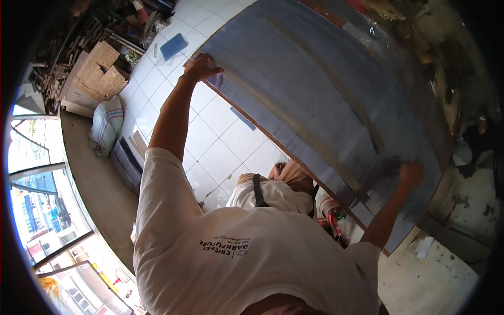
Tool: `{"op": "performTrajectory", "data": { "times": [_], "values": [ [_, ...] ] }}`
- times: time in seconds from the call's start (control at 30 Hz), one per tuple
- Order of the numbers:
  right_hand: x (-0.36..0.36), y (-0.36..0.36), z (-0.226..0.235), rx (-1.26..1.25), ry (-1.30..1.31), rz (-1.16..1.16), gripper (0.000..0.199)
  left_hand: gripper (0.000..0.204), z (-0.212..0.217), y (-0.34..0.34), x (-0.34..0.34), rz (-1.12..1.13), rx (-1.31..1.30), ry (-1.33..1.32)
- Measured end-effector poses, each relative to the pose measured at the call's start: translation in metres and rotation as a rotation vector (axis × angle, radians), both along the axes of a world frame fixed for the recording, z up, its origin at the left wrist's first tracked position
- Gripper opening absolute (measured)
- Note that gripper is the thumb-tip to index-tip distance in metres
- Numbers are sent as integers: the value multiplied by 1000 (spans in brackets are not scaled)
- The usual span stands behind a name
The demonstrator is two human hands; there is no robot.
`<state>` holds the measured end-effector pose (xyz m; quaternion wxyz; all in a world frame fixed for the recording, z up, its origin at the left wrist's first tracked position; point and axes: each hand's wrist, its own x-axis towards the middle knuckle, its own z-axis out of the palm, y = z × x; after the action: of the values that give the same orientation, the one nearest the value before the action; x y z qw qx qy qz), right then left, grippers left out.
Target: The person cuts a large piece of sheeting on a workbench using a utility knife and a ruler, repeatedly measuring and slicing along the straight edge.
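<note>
Head view: left hand (201, 67) and right hand (410, 175) grip grey panel (315, 94).

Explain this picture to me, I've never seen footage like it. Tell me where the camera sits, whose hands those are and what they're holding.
There is no machine here: a person wears a wide fisheye camera on the head, looking down, which is why straight edges bend. The white shirt at the bottom is the wearer's own, and both arms reach out from it. The left hand rests at a corner of a large grey panel with a wooden edge. The right hand presses on the same panel lower down, but it is blurred, so its fingers cannot be read. Below the panel lies a white tiled floor with a blue flat piece, cardboard and a striped sack. Another person crouches beside the panel.
</note>
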<state>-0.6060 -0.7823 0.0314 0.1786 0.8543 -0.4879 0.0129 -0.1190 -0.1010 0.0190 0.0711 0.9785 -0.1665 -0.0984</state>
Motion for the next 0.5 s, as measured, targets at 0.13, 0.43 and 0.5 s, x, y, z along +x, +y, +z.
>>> {"op": "performTrajectory", "data": {
  "times": [0.13,0.43,0.5],
  "values": [
    [162,176,8,368,-667,797,61,75,-1,5,-1,27,-52,38],
    [320,456,-33,543,-280,1385,53,72,18,-15,-14,107,-7,79],
    [323,457,-42,503,-284,1389,52,72,12,-16,-14,113,-38,76]
  ]
}}
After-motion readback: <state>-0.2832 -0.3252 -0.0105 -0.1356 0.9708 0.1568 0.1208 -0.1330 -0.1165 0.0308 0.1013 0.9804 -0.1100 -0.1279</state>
